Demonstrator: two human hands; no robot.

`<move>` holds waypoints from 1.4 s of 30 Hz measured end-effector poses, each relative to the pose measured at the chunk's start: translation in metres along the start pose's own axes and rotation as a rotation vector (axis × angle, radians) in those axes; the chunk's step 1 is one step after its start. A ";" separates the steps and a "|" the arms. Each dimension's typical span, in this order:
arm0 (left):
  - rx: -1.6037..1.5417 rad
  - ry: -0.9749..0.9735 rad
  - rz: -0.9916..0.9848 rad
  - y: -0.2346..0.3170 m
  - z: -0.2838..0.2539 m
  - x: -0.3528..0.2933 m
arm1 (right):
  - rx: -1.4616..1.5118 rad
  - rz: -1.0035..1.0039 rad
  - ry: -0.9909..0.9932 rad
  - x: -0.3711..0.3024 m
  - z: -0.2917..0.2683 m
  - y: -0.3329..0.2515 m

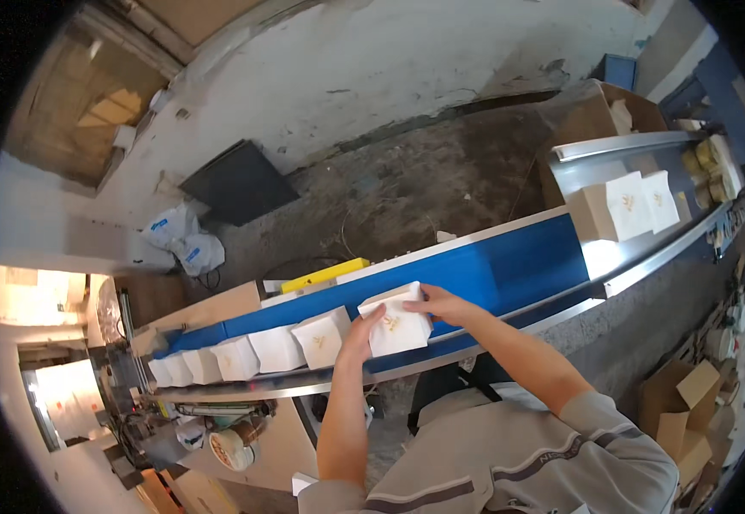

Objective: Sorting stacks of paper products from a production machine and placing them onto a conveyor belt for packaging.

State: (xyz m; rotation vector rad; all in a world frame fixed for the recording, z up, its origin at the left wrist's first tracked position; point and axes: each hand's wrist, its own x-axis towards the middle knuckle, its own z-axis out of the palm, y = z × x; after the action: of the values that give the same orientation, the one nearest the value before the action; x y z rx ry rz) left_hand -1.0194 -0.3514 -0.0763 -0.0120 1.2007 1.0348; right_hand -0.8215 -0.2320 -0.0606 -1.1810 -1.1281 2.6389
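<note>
At far left I see a row of white napkin stacks [244, 355] lying side by side on the blue conveyor belt [509, 261], each a squarish block, the nearer ones showing a small gold emblem on top. Next along, my left hand [360, 332] presses flat against the near face of the napkin stack [396, 321] I am handling, fingers spread upward. This stack is a thick white block of folded paper with a gold motif on its upper sheet, tilted and resting on the belt's near edge. My right hand [441, 304] clasps its far right corner, fingers curled over the top. Farther right, two more napkin stacks [634, 204] sit on the bright metal chute [621, 146], well apart from my hands.
</note>
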 end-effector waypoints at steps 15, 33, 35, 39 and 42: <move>0.512 0.424 0.283 -0.008 0.011 0.023 | -0.684 -0.256 0.188 0.023 -0.013 0.049; 0.401 -0.413 0.141 -0.047 0.427 0.082 | -0.465 -0.526 1.010 -0.390 -0.433 -0.125; 0.410 -0.460 0.190 -0.049 0.450 0.090 | -0.472 -0.449 0.854 -0.387 -0.418 -0.134; 0.212 -0.349 0.058 -0.052 0.458 0.100 | -0.452 -0.473 0.756 -0.390 -0.395 -0.142; 0.164 -0.446 0.104 -0.048 0.454 0.085 | -0.516 -0.455 0.641 -0.384 -0.374 -0.140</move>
State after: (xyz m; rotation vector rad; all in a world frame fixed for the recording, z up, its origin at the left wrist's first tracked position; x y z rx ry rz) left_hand -0.6469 -0.0924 0.0247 0.3944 0.8793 0.9617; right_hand -0.3360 -0.0216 0.1038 -1.4567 -1.6939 1.5085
